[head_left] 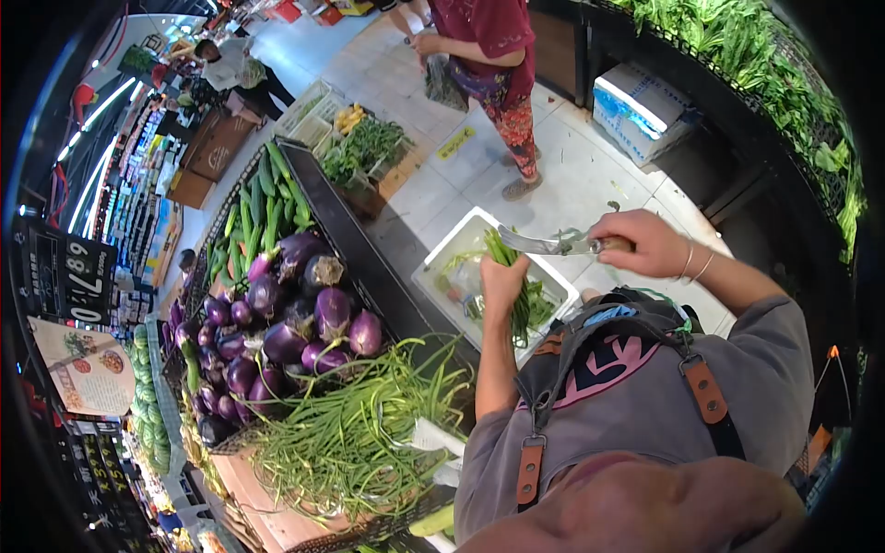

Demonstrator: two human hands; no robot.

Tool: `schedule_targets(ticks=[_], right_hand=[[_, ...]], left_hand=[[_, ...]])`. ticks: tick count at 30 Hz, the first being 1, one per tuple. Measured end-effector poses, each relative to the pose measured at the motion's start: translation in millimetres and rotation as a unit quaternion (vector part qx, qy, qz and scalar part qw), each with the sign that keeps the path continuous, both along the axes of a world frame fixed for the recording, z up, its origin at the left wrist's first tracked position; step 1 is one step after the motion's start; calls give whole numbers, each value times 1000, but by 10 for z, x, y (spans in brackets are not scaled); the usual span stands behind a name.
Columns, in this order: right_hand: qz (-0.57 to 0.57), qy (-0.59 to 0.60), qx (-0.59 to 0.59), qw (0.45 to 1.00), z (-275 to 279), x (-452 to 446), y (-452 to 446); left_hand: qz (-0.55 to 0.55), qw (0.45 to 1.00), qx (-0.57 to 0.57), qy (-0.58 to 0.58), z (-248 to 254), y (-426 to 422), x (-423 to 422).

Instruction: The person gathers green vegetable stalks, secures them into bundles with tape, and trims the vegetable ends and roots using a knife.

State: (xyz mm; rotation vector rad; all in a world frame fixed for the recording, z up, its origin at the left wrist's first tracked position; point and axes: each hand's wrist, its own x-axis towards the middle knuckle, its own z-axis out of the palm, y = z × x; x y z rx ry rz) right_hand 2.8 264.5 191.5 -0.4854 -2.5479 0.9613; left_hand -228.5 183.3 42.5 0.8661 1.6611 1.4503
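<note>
while the knife (533,244) perhaps touches greens (529,311), open floor (466,195) edges the bin (447,244).

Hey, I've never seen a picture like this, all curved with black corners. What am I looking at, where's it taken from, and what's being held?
There's no machine here, just a person working with a bare left hand and right hand. The only picture comes from a camera worn on that person's head, looking forward and down, so the scene looks bent toward the edges.

The left hand's grip is closed around a bunch of greens. The right hand holds a knife, its blade near the stem ends; whether it touches them, I can't tell. Below is a white tub with some leafy bits inside.

To the person's left, a produce stand carries purple eggplants, cucumber-like vegetables and a tangle of long, thin green stalks.
</note>
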Motion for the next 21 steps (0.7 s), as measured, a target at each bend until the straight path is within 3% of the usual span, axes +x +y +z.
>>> schedule_targets(ticks=[1, 2, 3, 4, 5, 8, 11, 12, 14, 17, 19, 21], right_hand=[[-21, 79, 38, 996, -19, -71, -54], [-22, 86, 42, 995, -88, -100, -8], [-28, 38, 125, 991, -174, -143, 55], [-34, -7, 208, 978, -215, -175, 128], [-33, 6, 213, 977, -221, -167, 192], [-20, 179, 226, 957, -116, -101, 421], [32, 203, 275, 939, -230, -45, 871], [25, 90, 266, 959, -320, -16, 1065], [30, 126, 216, 968, -402, 153, 1344], [45, 194, 131, 971, -405, 342, 1790], [37, 92, 160, 982, -568, 430, 2169], [48, 43, 139, 988, -751, 630, 2491]], left_hand=[[-13, 1000, 12, -26, 96, 2, 55], [-23, 999, 39, -30, 206, -5, 116], [-33, 997, 66, -31, 319, -15, 143], [-71, 997, 6, 10, 404, -18, 106], [-46, 998, -36, 27, 505, -17, 143], [-17, 1000, -17, -12, 521, 103, 195], [-41, 996, 10, -82, 408, 348, 345], [-32, 997, -5, -66, 484, 465, 462], [-7, 998, -24, -58, 551, 750, 636], [-9, 998, -35, -52, 222, 1144, 777], [3, 996, -31, -84, 391, 1462, 1012], [-23, 996, -77, -34, 311, 1764, 1168]])
